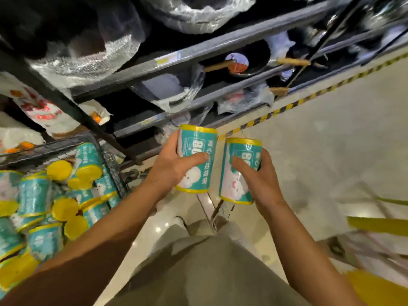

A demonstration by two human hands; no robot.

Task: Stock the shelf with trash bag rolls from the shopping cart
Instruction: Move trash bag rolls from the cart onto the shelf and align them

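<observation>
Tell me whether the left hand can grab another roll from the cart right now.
Probably not: the left hand already grips a trash bag roll, and the right hand holds another. The cart rolls lie uncovered.

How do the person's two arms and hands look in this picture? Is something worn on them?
Both forearms are bare up to the picture's edge; no sleeve shows. The left hand and the right hand wear no gloves. I see no watch, bracelet or ring on the parts that show. The nails look short and unpainted, though the picture is somewhat blurred.
</observation>
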